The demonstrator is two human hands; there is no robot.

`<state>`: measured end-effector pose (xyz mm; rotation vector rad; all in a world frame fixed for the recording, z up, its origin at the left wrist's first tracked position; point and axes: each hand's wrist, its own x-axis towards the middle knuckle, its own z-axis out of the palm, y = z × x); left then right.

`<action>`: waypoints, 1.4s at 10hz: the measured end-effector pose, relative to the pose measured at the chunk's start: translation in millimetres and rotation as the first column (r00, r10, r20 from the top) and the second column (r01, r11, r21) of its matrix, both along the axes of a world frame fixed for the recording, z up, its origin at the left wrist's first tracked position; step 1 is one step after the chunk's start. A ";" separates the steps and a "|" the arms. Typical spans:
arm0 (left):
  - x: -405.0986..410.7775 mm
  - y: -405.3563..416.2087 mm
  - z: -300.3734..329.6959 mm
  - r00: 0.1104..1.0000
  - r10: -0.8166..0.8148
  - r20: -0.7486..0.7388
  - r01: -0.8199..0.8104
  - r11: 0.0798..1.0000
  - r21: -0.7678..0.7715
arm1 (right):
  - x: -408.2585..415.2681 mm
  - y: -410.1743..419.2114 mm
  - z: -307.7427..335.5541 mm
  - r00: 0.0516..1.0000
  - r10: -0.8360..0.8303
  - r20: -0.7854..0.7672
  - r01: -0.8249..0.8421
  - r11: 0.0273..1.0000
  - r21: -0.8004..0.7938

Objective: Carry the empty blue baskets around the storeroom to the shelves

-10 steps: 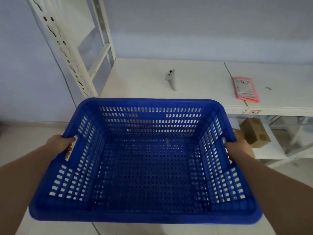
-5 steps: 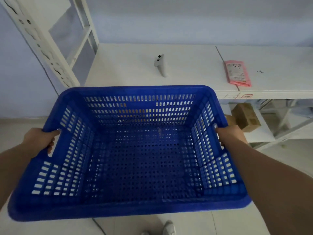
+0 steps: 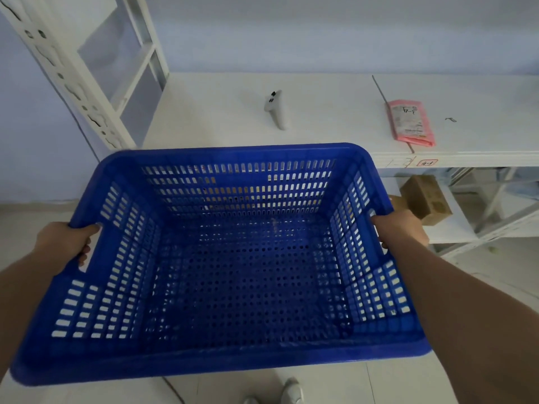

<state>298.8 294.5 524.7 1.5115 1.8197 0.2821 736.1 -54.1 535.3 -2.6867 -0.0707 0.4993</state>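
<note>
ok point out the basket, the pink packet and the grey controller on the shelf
basket [image 3: 250, 360]: head view, on the near rim
pink packet [image 3: 409, 122]: head view, on the middle of its face
grey controller [image 3: 275, 107]: head view, on its body, just below the buttons

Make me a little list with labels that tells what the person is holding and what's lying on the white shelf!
held: blue basket, empty, lifted off the floor
left hand: gripping the left handle slot
right hand: gripping the right rim
in front: white shelf
on shelf: white handheld controller; pink packet to its right
lower shelf, right: brown cardboard box
left of shelf: white slotted rack post
</note>
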 end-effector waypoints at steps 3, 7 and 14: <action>-7.8 -0.7 -0.3 1.000 -0.011 -0.014 0.011 1.000 0.000 | -4.6 -4.0 1.7 0.998 0.057 0.007 -0.057 0.997 0.058; 0.4 -13.1 4.1 0.985 -0.089 -0.151 0.116 0.977 0.181 | 5.4 -1.3 -8.9 0.997 0.072 0.024 -0.073 0.997 0.010; 15.9 -101.5 110.0 0.799 -0.428 -0.422 0.521 0.844 0.129 | -42.1 -41.6 68.2 0.965 0.248 0.087 -0.260 0.948 0.182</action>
